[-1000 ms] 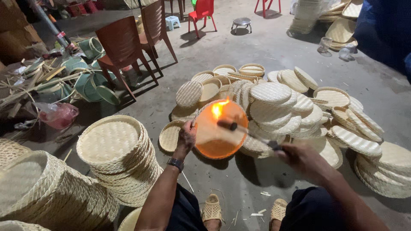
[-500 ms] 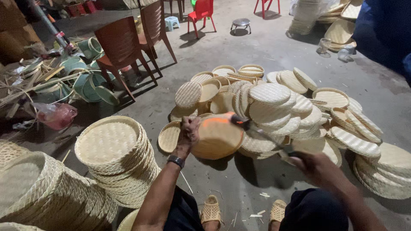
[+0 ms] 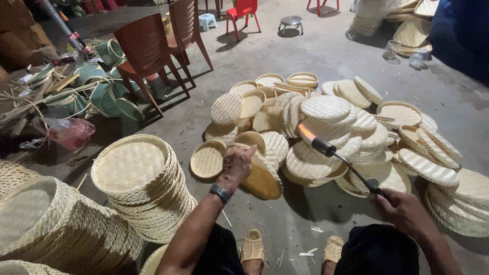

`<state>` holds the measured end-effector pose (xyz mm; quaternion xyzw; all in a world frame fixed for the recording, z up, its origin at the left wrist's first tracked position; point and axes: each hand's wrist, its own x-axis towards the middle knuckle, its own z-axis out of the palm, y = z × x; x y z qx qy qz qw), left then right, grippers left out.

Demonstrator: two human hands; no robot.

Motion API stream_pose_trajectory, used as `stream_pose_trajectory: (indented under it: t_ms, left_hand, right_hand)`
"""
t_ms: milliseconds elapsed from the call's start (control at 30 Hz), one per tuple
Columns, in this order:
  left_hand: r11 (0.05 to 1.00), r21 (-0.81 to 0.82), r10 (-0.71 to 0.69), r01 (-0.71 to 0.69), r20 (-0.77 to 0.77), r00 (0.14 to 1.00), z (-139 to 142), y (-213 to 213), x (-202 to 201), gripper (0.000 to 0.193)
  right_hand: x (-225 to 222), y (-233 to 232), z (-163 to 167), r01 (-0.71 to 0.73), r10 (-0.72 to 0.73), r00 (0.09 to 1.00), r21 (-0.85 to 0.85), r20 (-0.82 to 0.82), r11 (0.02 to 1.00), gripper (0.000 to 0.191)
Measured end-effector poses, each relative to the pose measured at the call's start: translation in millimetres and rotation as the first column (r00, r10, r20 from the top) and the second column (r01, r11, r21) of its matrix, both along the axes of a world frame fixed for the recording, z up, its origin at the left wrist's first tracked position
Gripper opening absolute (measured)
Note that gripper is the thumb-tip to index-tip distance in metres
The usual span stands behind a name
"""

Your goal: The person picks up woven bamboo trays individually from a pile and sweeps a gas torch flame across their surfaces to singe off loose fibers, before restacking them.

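My left hand [image 3: 237,164] grips a round woven bamboo tray [image 3: 262,178] by its rim, tilted edge-on over the concrete floor. My right hand [image 3: 407,209] holds the handle of a gas torch [image 3: 346,163]. Its black nozzle points up and left, away from the tray, with a small flame [image 3: 306,132] at the tip. The flame sits over a loose pile of woven trays [image 3: 326,109] spread on the floor in front of me. A wristwatch [image 3: 220,192] is on my left wrist.
A tall stack of woven trays [image 3: 135,173] stands at my left, with larger woven baskets [image 3: 56,224] nearer. Two brown plastic chairs [image 3: 150,48], green baskets [image 3: 104,97] and bamboo strips lie at the back left. More trays [image 3: 458,188] are stacked at the right. My sandalled feet [image 3: 293,249] are below.
The flame was playing across the tray's face a second ago. Now the torch has swung to the right off the tray, and my left hand has turned the tray edge-on and lowered it.
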<state>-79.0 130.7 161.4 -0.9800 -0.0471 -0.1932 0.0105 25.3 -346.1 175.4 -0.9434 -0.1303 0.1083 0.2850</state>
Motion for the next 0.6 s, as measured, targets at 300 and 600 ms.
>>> stream_pose_trajectory:
  t_ms: [300,600]
  left_hand:
    - [0.345,-0.936,0.190,0.065,0.137,0.972,-17,-33,-2,0.058]
    - [-0.489,-0.786,0.062,0.378,0.401,0.914,-19,-11,-30,0.037]
  right_hand:
    - [-16,38,17,-0.357,0.361,0.932,0.111,-0.019,0.928,0.034]
    - [-10,63,23,-0.391,0.409,0.908,0.171,-0.090,0.905,0.033]
